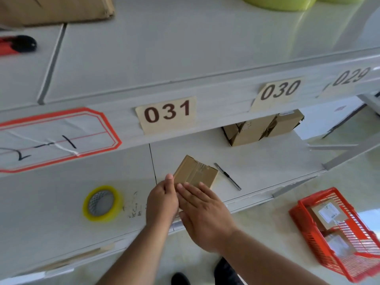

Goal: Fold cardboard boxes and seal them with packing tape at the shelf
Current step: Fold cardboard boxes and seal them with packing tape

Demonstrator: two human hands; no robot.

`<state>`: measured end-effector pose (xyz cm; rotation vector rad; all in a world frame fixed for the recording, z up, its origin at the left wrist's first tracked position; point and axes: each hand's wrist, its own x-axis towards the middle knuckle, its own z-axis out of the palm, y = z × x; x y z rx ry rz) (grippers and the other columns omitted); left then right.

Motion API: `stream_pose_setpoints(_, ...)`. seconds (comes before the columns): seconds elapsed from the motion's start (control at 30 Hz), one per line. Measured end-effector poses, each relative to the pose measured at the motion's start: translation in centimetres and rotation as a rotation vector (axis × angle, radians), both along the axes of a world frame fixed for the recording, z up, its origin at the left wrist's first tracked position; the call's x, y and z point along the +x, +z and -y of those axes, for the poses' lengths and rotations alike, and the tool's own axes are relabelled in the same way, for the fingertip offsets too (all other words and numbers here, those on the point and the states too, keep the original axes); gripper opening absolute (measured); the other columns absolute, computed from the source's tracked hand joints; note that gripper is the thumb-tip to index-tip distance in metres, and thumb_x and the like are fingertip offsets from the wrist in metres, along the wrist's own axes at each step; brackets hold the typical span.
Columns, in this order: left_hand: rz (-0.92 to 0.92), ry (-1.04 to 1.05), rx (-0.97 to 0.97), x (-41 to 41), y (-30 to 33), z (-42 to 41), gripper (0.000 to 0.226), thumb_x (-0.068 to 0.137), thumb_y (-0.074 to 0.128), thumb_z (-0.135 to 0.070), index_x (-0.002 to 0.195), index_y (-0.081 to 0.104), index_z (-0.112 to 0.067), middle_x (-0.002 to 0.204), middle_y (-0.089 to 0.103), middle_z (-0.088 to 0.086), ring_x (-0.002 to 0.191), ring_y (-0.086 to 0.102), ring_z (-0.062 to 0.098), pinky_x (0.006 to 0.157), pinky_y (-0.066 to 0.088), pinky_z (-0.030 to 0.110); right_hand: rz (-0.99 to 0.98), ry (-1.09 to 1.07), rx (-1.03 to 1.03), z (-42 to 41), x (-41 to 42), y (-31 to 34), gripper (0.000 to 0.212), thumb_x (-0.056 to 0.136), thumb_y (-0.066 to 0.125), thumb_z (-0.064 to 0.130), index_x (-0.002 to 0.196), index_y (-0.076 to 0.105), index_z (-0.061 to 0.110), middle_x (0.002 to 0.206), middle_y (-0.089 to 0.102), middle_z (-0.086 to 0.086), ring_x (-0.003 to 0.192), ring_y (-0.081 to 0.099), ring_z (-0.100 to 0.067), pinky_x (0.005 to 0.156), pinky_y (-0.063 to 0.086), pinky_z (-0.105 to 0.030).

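Observation:
A small brown cardboard box (195,171) with clear tape across its top stands on the lower white shelf (61,212). My left hand (162,200) holds the box's near left side, thumb up along its edge. My right hand (202,212) lies flat with straight fingers pressing on the near top of the box, covering its front part. A roll of yellowish clear packing tape (102,203) lies flat on the shelf to the left of my hands.
A slim grey cutter (227,179) lies right of the box. Two folded boxes (261,127) sit further back under label 030. A red basket (337,229) with parcels stands on the floor at right. Upper shelf holds flat cardboard (55,9), a red-black tool (16,45) and green tape rolls (279,2).

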<state>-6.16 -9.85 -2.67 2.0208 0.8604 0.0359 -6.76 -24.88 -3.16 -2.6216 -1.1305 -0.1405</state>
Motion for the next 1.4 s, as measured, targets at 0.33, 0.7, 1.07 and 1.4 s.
stream_pose_setpoints(0.33, -0.013, -0.056, 0.077, -0.2, -0.3, 0.0, 0.069, 0.104, 0.022, -0.065, 0.101, 0.073, -0.018, 0.091, 0.071, 0.005, 0.089, 0.065, 0.029, 0.08, 0.053, 0.041, -0.434, -0.335, -0.263, -0.7, 8.4, 2.9, 0.082, 0.103, 0.01, 0.068, 0.167, 0.002, 0.018, 0.174, 0.007, -0.005, 0.161, 0.008, -0.023, 0.13, 0.013, -0.043)
stream_pose_setpoints(0.7, -0.219, 0.218, -0.351, -2.2, 0.1, 0.5, 0.1, 0.069, 0.032, -0.099, 0.109, 0.061, -0.012, 0.105, 0.067, 0.014, 0.089, 0.071, 0.033, 0.065, 0.064, 0.045, -0.774, -0.501, 0.226, 0.2, 9.0, 3.8, 0.04, 0.098, 0.053, 0.062, 0.094, 0.074, 0.028, 0.082, 0.071, 0.004, 0.079, 0.067, -0.018, 0.075, 0.06, -0.042)
stream_pose_setpoints(1.07, -0.124, 0.414, -0.658, -1.8, -2.1, -0.9, 0.046, 0.107, 0.039, -0.048, 0.093, 0.07, -0.018, 0.112, 0.072, 0.012, 0.092, 0.065, 0.025, 0.093, 0.05, 0.041, -0.161, -0.025, -0.134, -1.3, -0.5, -3.2, 0.057, 0.106, 0.035, 0.04, 0.154, 0.049, 0.012, 0.164, 0.041, -0.007, 0.155, 0.031, -0.022, 0.128, 0.017, -0.041)
stream_pose_setpoints(1.4, -0.147, -0.141, 0.159, -0.9, -3.8, -0.3, 0.05, 0.107, 0.029, -0.055, 0.106, 0.068, -0.024, 0.104, 0.072, 0.006, 0.098, 0.066, 0.031, 0.077, 0.045, 0.035, -0.16, -0.121, -0.094, -0.6, 0.5, -4.6, 0.057, 0.106, 0.039, 0.042, 0.155, 0.047, 0.014, 0.162, 0.043, -0.002, 0.155, 0.029, -0.016, 0.124, 0.016, -0.037)
